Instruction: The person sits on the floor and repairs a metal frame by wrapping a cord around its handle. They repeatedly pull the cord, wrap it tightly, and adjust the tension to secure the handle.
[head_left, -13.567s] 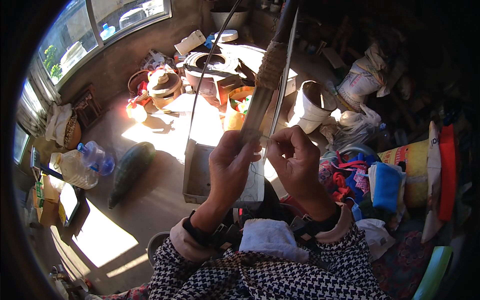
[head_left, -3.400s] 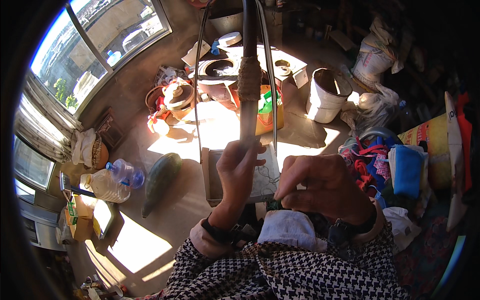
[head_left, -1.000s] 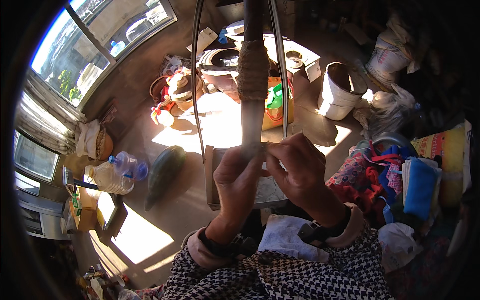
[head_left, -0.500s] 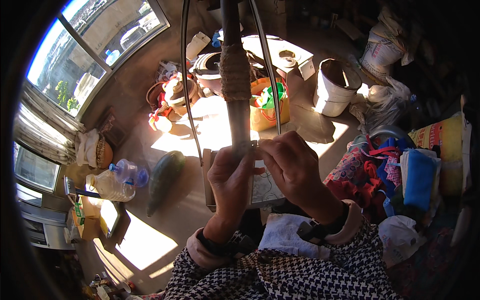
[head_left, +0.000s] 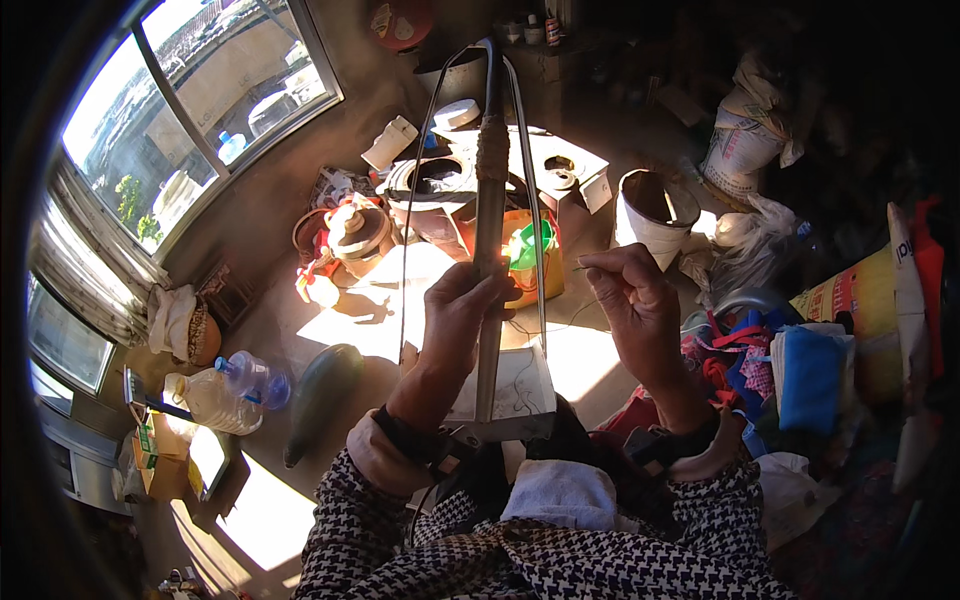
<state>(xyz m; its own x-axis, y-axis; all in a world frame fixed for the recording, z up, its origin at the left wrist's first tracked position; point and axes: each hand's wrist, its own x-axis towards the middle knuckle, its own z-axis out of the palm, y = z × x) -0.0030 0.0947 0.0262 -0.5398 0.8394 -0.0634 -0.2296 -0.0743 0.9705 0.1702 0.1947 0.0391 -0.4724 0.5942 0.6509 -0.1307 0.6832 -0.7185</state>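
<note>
A long straight pole (head_left: 490, 215) with cord wrapped round its upper part stands in front of me. Two thin dark rods (head_left: 529, 180) run down from its bent top, one on each side. At its lower end is a shallow light-coloured metal pan (head_left: 525, 385), close to my lap. My left hand (head_left: 460, 300) is closed round the pole above the pan. Off to the right of the pole, my right hand (head_left: 640, 300) is raised, thumb and forefinger pinched on a thin strand (head_left: 583, 268). A folded white towel (head_left: 560, 492) lies on my lap.
A large green gourd (head_left: 322, 400) and clear plastic bottles (head_left: 250, 380) lie to the left. Ahead stand a lidded pot (head_left: 358, 230), a yellow bag (head_left: 548, 275) and a white bucket (head_left: 650, 215). Clothes (head_left: 735, 350) and a blue cloth (head_left: 815, 375) are piled at right.
My right hand has moved away from the pole to the right, the thin strand in its pinch. My left hand still grips the pole, and more of the pole's top and pan now shows.
</note>
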